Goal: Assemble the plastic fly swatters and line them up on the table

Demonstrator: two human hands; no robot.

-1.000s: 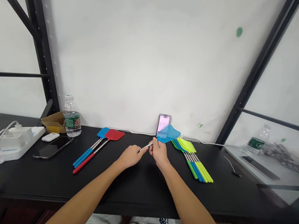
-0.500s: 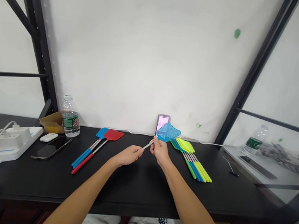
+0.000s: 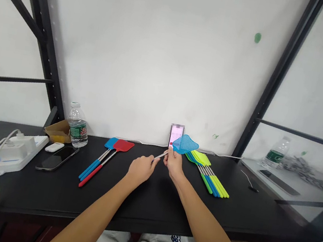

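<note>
At the centre of the frame, the left hand [image 3: 141, 168] is gripping the lower part of the held swatter [image 3: 186, 145], hiding its end, while the right hand [image 3: 173, 163] is pinching its shaft just below the blue mesh head. The head is overlapping the upright phone [image 3: 173, 133] in view, so a forward push could be toppling that phone; the gap between them is not showing. A hard twist between the hands could be bending the thin shaft, and a rightward swing could be scattering the swatters fanning out right of centre. Those are seemingly numbering 6: 1 green swatter [image 3: 207, 184], 2 blue swatters [image 3: 214, 186] and 3 yellow swatters [image 3: 203, 158], overlapping. Left of centre, 3 are lying: 2 blue ones [image 3: 90, 169] and 1 red swatter [image 3: 123, 145]. At the left of the frame, 1 bottle [image 3: 78, 128], 1 dark phone [image 3: 57, 159], 1 white case [image 3: 54, 147], 1 box [image 3: 59, 132] and 1 power strip [image 3: 39, 145] are sharing the bench [image 3: 159, 204].
</note>
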